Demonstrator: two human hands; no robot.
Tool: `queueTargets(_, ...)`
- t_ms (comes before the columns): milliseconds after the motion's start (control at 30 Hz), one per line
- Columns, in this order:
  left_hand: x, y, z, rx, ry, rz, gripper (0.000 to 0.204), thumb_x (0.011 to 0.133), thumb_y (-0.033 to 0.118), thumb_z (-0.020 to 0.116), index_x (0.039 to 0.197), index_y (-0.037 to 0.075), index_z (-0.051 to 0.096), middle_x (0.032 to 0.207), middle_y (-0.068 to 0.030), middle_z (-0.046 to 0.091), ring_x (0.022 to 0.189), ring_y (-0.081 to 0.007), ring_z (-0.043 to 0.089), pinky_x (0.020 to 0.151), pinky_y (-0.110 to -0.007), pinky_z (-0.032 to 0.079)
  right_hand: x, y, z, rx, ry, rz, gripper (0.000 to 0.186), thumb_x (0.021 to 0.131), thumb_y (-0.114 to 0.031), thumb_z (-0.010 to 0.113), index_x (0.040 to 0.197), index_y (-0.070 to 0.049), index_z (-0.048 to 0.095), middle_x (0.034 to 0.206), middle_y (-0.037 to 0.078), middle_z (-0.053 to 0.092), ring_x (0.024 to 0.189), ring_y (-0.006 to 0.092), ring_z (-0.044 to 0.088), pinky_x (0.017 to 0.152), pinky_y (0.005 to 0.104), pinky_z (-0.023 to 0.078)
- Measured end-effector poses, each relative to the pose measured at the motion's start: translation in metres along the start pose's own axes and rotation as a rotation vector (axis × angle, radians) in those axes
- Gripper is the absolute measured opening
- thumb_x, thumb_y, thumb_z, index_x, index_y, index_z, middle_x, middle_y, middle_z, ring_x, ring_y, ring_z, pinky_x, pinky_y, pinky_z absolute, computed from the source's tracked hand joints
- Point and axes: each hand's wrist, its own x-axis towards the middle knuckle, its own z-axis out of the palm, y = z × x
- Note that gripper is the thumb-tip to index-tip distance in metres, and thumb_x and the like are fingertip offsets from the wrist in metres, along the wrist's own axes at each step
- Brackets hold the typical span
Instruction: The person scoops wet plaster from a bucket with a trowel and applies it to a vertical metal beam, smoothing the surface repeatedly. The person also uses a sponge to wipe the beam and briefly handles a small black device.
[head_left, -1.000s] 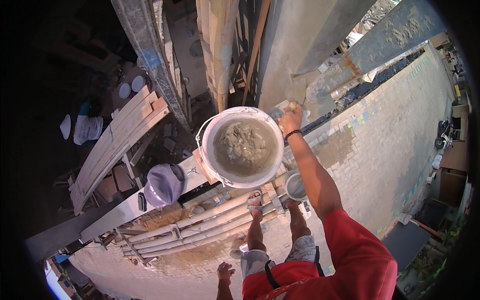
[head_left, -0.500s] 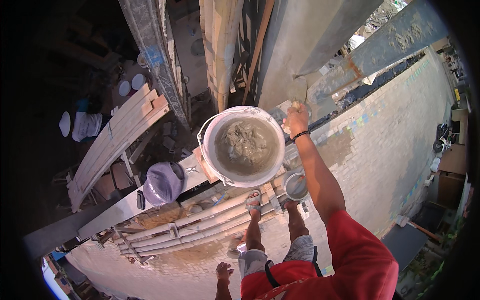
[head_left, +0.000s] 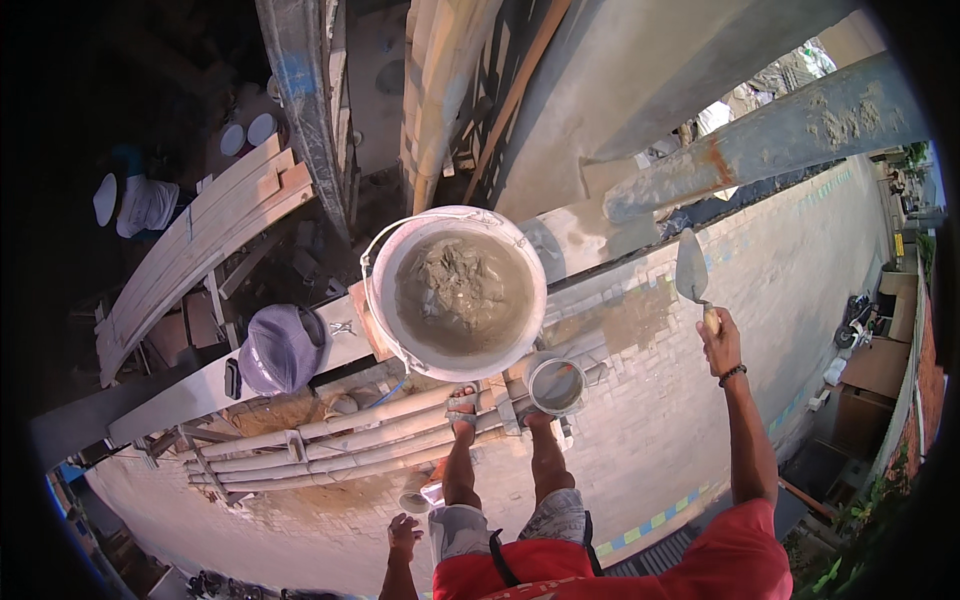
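Note:
My right hand [head_left: 722, 342] grips the handle of a pointed trowel [head_left: 691, 266], held out to the right with its blade pointing up and away. Low at my left side hangs my left hand [head_left: 404, 535], fingers loosely bent and apart, with nothing visible in it. In front of me a large whitish bucket [head_left: 538, 285] holds wet grey mortar [head_left: 462, 282], heaped in the middle. Its wire handle leans over the left rim. A smaller grey pail [head_left: 555, 409] stands by my foot, close to the large bucket.
Bamboo poles [head_left: 340, 452] run under my feet. Left of the bucket, a purple-grey hat [head_left: 278, 350] and a dark flat object [head_left: 232, 378] lie on a ledge. A thick slanted pipe [head_left: 770, 140] crosses at right. A person in a pale hat [head_left: 150, 208] is below at far left.
My right hand has swung right and back, away from the wall beyond the bucket, taking the trowel with it. My view has shifted right. My left hand still hangs low.

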Motion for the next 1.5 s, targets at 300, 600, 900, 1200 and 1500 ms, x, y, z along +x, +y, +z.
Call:
queueTargets(300, -0.004, -0.021, -0.012, 0.073, 0.149, -0.033, 0.042, 0.09, 0.018, 0.054, 0.126, 0.001, 0.044, 0.091, -0.0154, 0.063, 0.057, -0.022, 0.062, 0.047, -0.031, 0.047, 0.218, -0.056, -0.046, -0.661, -0.051, -0.485, 0.043, 0.08, -0.019, 0.066, 0.12, -0.009, 0.056, 0.111, 0.017, 0.063, 0.105, 0.0351, 0.059, 0.087, 0.0409, 0.047)
queueTargets(600, -0.021, -0.09, -0.022, 0.096, 0.209, -0.148, 0.039, 0.09, 0.017, 0.055, 0.126, 0.006, 0.044, 0.087, -0.0145, 0.064, 0.052, -0.0252, 0.062, 0.041, -0.032, 0.046, 0.298, -0.067, -0.013, -0.901, -0.07, -0.561, 0.051, 0.08, -0.032, 0.066, 0.125, -0.013, 0.054, 0.116, 0.016, 0.061, 0.113, 0.0337, 0.054, 0.094, 0.0434, 0.043)
queueTargets(900, -0.013, -0.107, 0.0, 0.044, 0.167, -0.165, 0.038, 0.09, 0.017, 0.055, 0.126, 0.007, 0.044, 0.088, -0.0155, 0.065, 0.052, -0.0263, 0.062, 0.04, -0.033, 0.046, 0.31, -0.095, -0.013, -1.242, -0.054, -0.575, 0.065, 0.08, -0.043, 0.065, 0.134, -0.012, 0.046, 0.143, 0.014, 0.039, 0.13, 0.0308, 0.037, 0.109, 0.041, 0.029)
queueTargets(1200, -0.011, -0.107, 0.006, 0.086, 0.145, -0.126, 0.038, 0.09, 0.017, 0.053, 0.125, 0.006, 0.043, 0.088, -0.0174, 0.064, 0.052, -0.0267, 0.062, 0.04, -0.034, 0.046, 0.31, -0.095, -0.004, -1.221, 0.012, -0.597, 0.061, 0.082, -0.044, 0.061, 0.132, -0.01, 0.048, 0.141, 0.015, 0.04, 0.131, 0.0301, 0.036, 0.11, 0.041, 0.028)
queueTargets(1500, -0.013, -0.096, 0.01, 0.095, 0.137, -0.169, 0.04, 0.09, 0.019, 0.053, 0.126, 0.005, 0.043, 0.094, -0.0166, 0.064, 0.059, -0.027, 0.064, 0.044, -0.034, 0.047, 0.301, -0.091, 0.002, -1.208, -0.167, -0.615, 0.057, 0.084, -0.043, 0.059, 0.129, -0.009, 0.051, 0.137, 0.017, 0.045, 0.13, 0.0302, 0.038, 0.108, 0.0409, 0.03)
